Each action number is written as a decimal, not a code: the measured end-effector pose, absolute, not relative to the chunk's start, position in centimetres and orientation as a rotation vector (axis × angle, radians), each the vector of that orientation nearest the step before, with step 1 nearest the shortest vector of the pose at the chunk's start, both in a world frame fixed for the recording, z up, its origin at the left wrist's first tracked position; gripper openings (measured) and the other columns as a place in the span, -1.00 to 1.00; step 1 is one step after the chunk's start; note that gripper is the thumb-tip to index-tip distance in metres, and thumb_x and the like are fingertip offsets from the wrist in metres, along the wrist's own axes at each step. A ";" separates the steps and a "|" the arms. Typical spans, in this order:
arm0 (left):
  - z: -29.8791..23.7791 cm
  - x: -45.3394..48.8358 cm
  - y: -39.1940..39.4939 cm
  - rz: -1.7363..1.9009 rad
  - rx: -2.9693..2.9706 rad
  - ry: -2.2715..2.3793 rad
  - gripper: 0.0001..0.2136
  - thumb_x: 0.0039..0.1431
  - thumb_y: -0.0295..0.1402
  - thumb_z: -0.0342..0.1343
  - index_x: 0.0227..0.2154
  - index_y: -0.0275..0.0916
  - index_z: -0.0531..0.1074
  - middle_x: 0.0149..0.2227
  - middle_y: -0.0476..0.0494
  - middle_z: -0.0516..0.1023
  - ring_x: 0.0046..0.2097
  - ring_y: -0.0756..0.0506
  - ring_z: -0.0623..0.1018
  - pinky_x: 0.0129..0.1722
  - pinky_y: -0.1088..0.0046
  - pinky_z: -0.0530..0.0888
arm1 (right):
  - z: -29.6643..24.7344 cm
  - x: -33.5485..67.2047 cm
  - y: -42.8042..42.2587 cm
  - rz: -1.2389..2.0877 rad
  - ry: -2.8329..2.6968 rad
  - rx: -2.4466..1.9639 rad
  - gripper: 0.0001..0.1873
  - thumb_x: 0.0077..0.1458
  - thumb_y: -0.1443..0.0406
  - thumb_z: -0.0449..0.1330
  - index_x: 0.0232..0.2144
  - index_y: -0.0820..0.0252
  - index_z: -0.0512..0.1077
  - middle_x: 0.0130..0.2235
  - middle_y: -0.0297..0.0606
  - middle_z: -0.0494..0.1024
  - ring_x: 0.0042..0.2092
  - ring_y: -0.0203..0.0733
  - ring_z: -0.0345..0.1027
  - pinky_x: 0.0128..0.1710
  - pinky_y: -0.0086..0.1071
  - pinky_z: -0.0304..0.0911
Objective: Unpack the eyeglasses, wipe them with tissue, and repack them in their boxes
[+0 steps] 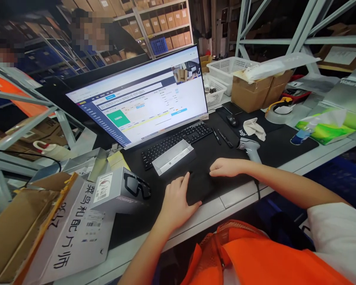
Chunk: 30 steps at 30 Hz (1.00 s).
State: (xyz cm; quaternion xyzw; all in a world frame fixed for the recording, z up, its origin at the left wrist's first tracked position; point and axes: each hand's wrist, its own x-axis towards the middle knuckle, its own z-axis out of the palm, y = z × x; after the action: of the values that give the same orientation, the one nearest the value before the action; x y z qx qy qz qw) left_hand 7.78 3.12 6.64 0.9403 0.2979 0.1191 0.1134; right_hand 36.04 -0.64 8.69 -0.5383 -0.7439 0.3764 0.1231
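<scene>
My left hand (pixel 178 202) is over the black desk mat (pixel 273 148), its thumb and fingers spread and nothing visible in it. My right hand (pixel 225 167) is closed, with fingers curled; whatever may be inside is hidden. A dark patch between the hands blends into the mat. Just beyond the left hand, a shallow silver-white box (pixel 173 157) lies against the black keyboard (pixel 178 142). Left of that hand stands a grey box (pixel 115 194) with a picture of dark wraparound glasses. A grey-white barcode scanner (pixel 250 149) rests behind my right wrist.
A large monitor (pixel 148 95) stands behind the keyboard. An open cardboard carton (pixel 17 225) is at left. Toward the right lie a mouse (pixel 232 120), pens (pixel 224 138), a crumpled white cloth (pixel 254 127), a tape roll (pixel 280 113) and a small bottle (pixel 302 133). People are beyond the monitor.
</scene>
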 end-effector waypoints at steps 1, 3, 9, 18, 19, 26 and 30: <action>6.6 8.1 3.0 0.334 2.777 0.874 -0.09 0.03 -0.09 0.30 0.39 -0.15 0.00 0.16 -0.32 0.33 0.12 -0.36 0.37 0.10 0.02 0.33 | 9.6 35.4 -0.4 1.117 -2.155 -1.524 -0.61 0.27 0.25 0.07 -0.60 0.24 0.35 -0.60 -0.44 0.29 -0.53 -0.36 0.12 -0.46 -0.44 0.04; 6.5 8.9 3.0 0.315 2.823 0.885 -0.20 0.03 -0.08 0.30 0.31 -0.19 0.17 0.14 -0.34 0.37 0.11 -0.37 0.37 0.06 0.02 0.34 | 11.2 32.8 0.0 1.004 -2.218 -1.440 -0.63 0.26 0.25 0.07 -0.57 0.26 0.40 -0.57 -0.41 0.37 -0.50 -0.34 0.19 -0.45 -0.45 0.07; 6.3 9.8 4.2 0.292 2.835 0.910 -0.76 0.24 -0.25 0.07 -0.10 -0.16 0.52 -0.18 -0.26 0.53 -0.13 -0.27 0.45 -0.15 0.15 0.37 | 12.4 23.6 0.7 0.194 -2.532 -1.480 -0.66 0.28 0.18 0.12 -0.22 0.38 0.54 -0.26 -0.02 0.60 -0.30 -0.06 0.46 -0.38 -0.32 0.18; 6.2 9.5 5.1 0.698 2.312 0.830 -0.63 0.42 -0.21 -0.15 -0.24 -0.17 0.58 0.06 -0.20 0.47 0.12 -0.17 0.46 0.15 0.15 0.41 | 9.9 31.6 -0.2 0.532 -2.275 -1.334 -0.70 0.11 0.19 0.36 -0.14 0.21 0.52 0.09 -0.12 0.51 0.08 -0.05 0.42 0.05 -0.25 0.31; 6.3 9.5 5.0 0.711 2.339 0.841 -0.62 0.43 -0.22 -0.15 -0.28 -0.19 0.56 0.05 -0.21 0.48 0.12 -0.17 0.46 0.14 0.14 0.41 | 9.5 31.7 -0.3 0.566 -2.291 -1.341 -0.70 0.10 0.20 0.37 -0.13 0.19 0.53 0.14 -0.13 0.48 0.11 -0.05 0.41 0.07 -0.25 0.31; 6.6 7.3 4.6 0.950 2.545 0.917 -0.69 0.39 -0.27 -0.10 -0.26 -0.20 0.54 -0.05 -0.21 0.55 0.09 -0.23 0.48 0.12 0.04 0.36 | 8.2 30.1 -0.8 0.170 -2.497 -1.377 -0.87 0.24 0.28 0.24 -0.29 0.25 0.50 0.01 -0.11 0.56 -0.10 -0.05 0.51 -0.11 -0.21 0.38; 5.9 4.2 4.2 1.161 2.112 1.143 -0.60 0.40 -0.11 -0.14 -0.33 -0.21 0.52 -0.06 -0.24 0.52 0.02 -0.22 0.50 0.08 0.15 0.41 | 8.2 30.8 -1.1 -0.025 -2.539 -1.319 -0.84 0.30 0.33 0.12 -0.32 0.28 0.44 0.03 -0.03 0.54 -0.19 -0.08 0.52 -0.21 -0.19 0.41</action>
State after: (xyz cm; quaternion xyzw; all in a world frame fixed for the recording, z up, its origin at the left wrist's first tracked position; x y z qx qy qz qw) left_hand 4.16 4.23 5.90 0.7696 0.4166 0.4229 0.2350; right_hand 30.81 -1.09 8.18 -0.4564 -0.8787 -0.0087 0.1400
